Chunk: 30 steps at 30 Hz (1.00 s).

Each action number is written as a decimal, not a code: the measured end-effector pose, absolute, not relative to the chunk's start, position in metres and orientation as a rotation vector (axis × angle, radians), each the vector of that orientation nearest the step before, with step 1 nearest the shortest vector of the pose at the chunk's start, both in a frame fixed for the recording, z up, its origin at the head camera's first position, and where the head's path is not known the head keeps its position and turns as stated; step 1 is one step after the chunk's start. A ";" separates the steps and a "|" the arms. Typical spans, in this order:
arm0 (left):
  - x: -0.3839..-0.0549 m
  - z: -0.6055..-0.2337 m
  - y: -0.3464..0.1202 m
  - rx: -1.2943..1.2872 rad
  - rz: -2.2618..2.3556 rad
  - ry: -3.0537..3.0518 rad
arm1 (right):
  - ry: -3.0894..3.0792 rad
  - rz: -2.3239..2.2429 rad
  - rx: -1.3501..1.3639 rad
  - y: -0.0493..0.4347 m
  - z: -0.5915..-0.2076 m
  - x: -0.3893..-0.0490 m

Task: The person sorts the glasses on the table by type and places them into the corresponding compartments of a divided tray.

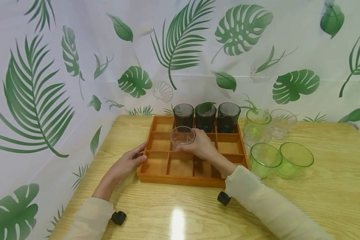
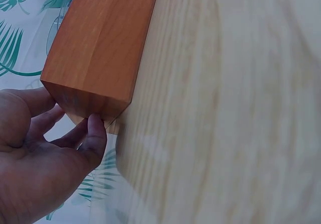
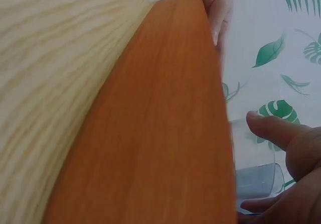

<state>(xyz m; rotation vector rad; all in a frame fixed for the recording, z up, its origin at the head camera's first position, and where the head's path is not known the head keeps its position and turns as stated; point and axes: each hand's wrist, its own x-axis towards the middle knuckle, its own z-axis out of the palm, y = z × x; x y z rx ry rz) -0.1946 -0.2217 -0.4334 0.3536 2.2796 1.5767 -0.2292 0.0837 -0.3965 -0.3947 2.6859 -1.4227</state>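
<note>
Head view: white sheet, green leaf print, runs from 8 o'clock over 12 to 3; pale wood-grain table, 4 to 7 o'clock; bright light reflection on its top, 6 o'clock.

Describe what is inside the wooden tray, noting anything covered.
The wooden tray has three dark glasses in its back row; the right hand holds a clear glass at the middle row. The hand and right forearm hide parts of compartments further right.

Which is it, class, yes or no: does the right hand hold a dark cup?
No, the right hand grips a clear cup.
</note>
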 end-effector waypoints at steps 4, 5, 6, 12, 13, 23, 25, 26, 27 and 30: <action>-0.195 -0.434 -0.222 0.351 1.577 2.281 | 2.658 -1.422 -0.382 0.086 -0.394 -0.227; -0.195 -0.434 -0.222 0.352 1.580 2.280 | 2.650 -1.420 -0.381 0.086 -0.394 -0.227; -0.195 -0.434 -0.222 0.354 1.578 2.281 | 2.647 -1.421 -0.382 0.086 -0.393 -0.226; -0.194 -0.433 -0.221 0.354 1.582 2.277 | 2.619 -1.469 -0.383 0.093 -0.386 -0.220; -0.194 -0.433 -0.221 0.354 1.581 2.278 | 2.619 -1.478 -0.374 0.095 -0.384 -0.218; -0.195 -0.433 -0.221 0.350 1.577 2.290 | 2.577 -1.616 -0.352 0.131 -0.356 -0.198; -0.195 -0.433 -0.221 0.351 1.574 2.291 | 2.568 -1.643 -0.365 0.142 -0.352 -0.194; -0.195 -0.433 -0.221 0.352 1.573 2.291 | 2.565 -1.657 -0.372 0.147 -0.350 -0.192; -0.195 -0.433 -0.221 0.351 1.572 2.291 | 2.564 -1.668 -0.372 0.152 -0.348 -0.191; -0.195 -0.433 -0.221 0.350 1.569 2.293 | 2.549 -1.711 -0.370 0.168 -0.346 -0.189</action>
